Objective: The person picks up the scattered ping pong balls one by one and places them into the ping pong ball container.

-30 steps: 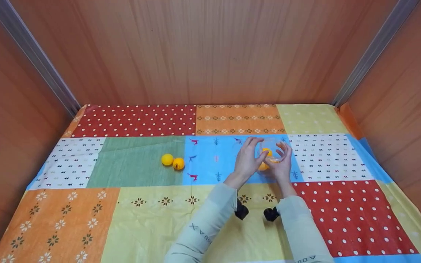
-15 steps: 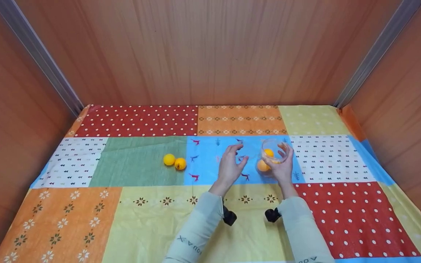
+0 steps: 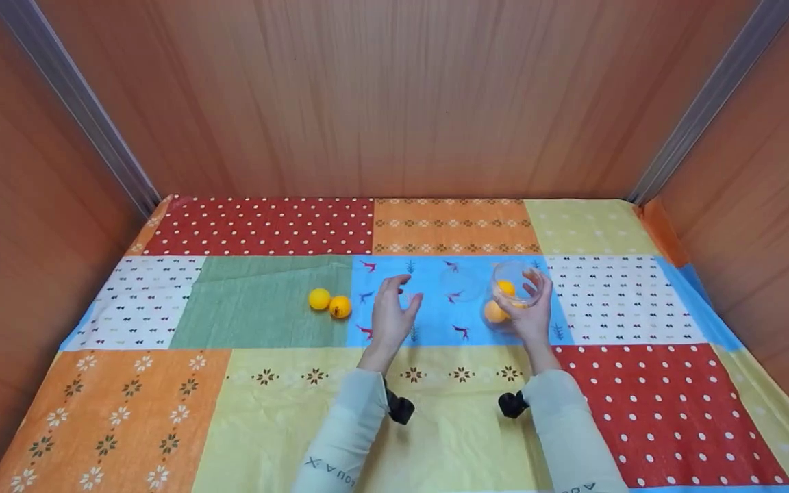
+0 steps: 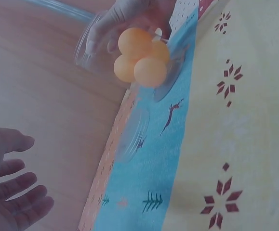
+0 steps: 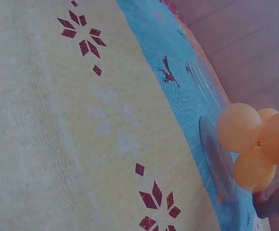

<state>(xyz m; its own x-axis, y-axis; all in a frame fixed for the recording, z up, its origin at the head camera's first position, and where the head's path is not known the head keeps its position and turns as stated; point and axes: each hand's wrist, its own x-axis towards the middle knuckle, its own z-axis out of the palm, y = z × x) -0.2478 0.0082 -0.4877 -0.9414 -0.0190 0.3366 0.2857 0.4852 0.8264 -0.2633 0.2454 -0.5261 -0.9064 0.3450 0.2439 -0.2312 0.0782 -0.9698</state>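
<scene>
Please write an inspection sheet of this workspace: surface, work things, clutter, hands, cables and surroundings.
Surface: patchwork cloth, lightly wrinkled.
Work things: clear jar with orange balls inside; two loose balls on the green patch.
Clutter: clear lid lying flat on the blue patch.
Hands: right hand holds the jar; left hand open, holding nothing, between lid and loose balls.
Cables: nothing seen.
Surroundings: wooden walls on three sides.

- Desk (image 3: 127, 411) covered by patchwork cloth of patterned coloured squares.
- Two orange balls (image 3: 329, 302) touching, on the green patch.
- Clear plastic lid (image 3: 461, 282) flat on the blue patch.
</scene>
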